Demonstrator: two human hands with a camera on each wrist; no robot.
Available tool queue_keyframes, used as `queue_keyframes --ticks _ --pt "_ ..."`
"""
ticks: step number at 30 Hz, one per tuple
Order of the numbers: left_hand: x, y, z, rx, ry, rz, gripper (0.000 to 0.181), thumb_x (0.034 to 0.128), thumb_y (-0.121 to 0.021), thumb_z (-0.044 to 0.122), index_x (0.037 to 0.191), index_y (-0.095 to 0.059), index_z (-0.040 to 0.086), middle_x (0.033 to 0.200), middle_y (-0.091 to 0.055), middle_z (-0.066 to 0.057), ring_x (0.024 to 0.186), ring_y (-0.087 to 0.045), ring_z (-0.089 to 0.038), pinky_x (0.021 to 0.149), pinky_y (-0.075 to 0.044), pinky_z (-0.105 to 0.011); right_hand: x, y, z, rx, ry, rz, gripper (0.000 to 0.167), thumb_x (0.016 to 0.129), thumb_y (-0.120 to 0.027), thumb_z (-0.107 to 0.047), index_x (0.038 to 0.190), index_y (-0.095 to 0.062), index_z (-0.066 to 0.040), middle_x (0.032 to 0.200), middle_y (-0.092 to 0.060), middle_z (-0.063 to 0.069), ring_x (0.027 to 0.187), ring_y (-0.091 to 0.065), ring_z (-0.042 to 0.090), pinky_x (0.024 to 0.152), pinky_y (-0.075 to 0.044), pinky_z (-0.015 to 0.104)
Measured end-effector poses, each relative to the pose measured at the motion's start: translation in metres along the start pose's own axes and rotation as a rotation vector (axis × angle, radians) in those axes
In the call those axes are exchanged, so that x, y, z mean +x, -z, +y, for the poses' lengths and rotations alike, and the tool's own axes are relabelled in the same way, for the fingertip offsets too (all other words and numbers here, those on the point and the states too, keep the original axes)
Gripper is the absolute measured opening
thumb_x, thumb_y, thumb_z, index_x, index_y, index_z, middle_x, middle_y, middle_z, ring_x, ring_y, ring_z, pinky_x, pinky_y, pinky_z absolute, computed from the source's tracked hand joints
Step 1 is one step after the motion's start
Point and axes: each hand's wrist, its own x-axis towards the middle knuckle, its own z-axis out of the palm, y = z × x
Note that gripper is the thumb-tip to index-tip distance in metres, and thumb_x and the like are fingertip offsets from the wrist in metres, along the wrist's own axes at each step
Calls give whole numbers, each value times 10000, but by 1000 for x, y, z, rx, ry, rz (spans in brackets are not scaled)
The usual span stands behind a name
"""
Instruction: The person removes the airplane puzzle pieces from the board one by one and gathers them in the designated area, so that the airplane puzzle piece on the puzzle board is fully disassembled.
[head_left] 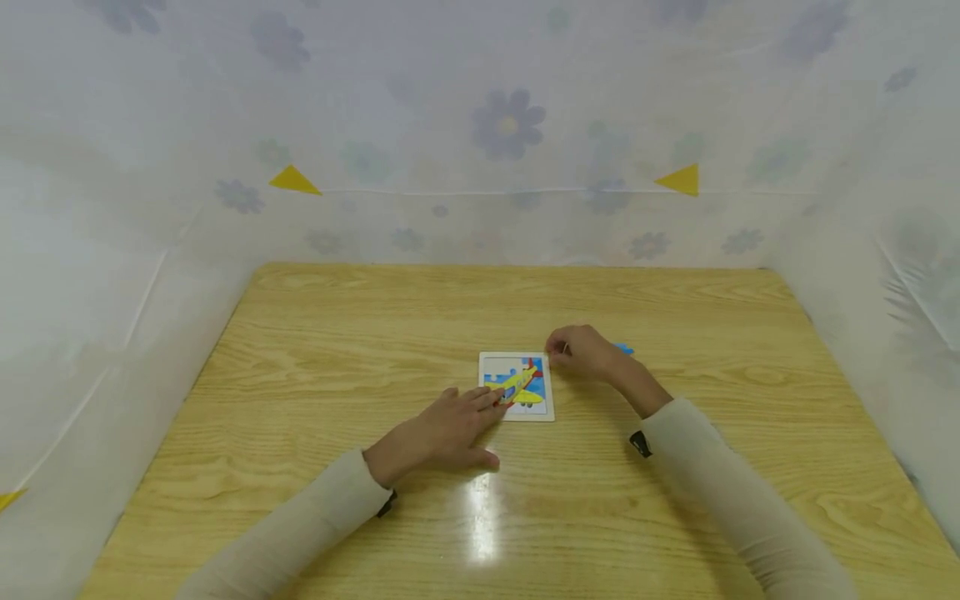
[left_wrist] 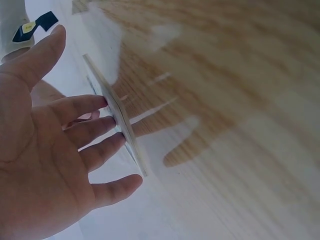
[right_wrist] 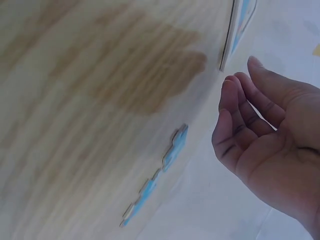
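Observation:
A square jigsaw puzzle in a white frame (head_left: 551, 407) lies on the table, its picture a yellow airplane on blue. The upper left of the picture shows a pale patch where the backing is bare. My left hand (head_left: 459, 423) rests its straight fingertips on the puzzle's left side, thumb spread away. At the upper right corner of the frame is my right hand (head_left: 585, 350), fingers loosely bent; in the right wrist view nothing shows between thumb and fingers. Two loose blue puzzle pieces (right_wrist: 175, 147) lie on the table near the right hand, partly hidden by it in the head view.
The wood-grain table (head_left: 360, 325) stretches around the puzzle on all sides. Pale flowered sheeting (head_left: 420, 125) encloses its back and sides, with yellow triangles (head_left: 678, 180) on it. A dark strap piece (head_left: 640, 443) sits at the right cuff.

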Motion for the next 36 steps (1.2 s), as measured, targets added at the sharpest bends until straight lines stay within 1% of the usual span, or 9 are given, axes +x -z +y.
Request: queue_keyframes --ticks 4,12,16,22,29,36 --pt "1 0 0 9 -2 2 796 880 -540 587 1498 -299 148 1581 -233 -58 1457 -230 -242 1106 -264 -553 1 -5 -5 8 26 -19 168 906 -634 -119 1044 -653 -26 957 -657 100 854 -602 195 753 -505 349" --pt "2 0 0 25 -6 0 794 875 -540 594 1492 -316 146 1572 -259 -55 1453 -245 -232 1096 -285 -545 3 -10 -7 -23 21 -33 174 889 -657 -120 1036 -654 -29 948 -661 90 839 -608 177 749 -510 340" --pt "2 -1 -2 15 1 -5 796 871 -544 598 1491 -319 151 1576 -246 -47 1458 -230 -221 1102 -278 -544 4 -11 -9 -46 22 -31 175 884 -666 -133 1031 -660 -40 940 -660 79 835 -605 175 754 -510 341" --pt "3 -1 -3 -8 -3 -4 795 864 -559 594 1484 -336 148 1571 -259 -51 1457 -235 -222 1100 -277 -554 7 -13 -12 -96 41 -18 220 835 -725 -151 1006 -661 -28 893 -639 70 795 -578 168 724 -493 325" --pt "3 -1 -3 -17 -6 0 795 864 -566 586 1485 -333 149 1567 -272 -57 1453 -245 -228 1098 -280 -554 11 -15 -13 -127 -26 -38 284 808 -758 -194 1031 -652 -55 865 -601 33 767 -531 152 704 -455 295" --pt "2 -1 -3 -9 -2 -1 795 871 -558 583 1492 -315 151 1575 -248 -53 1455 -238 -233 1101 -274 -555 14 -15 -15 -118 -45 -51 284 794 -769 -171 1017 -641 -49 862 -599 44 770 -532 162 707 -457 296"
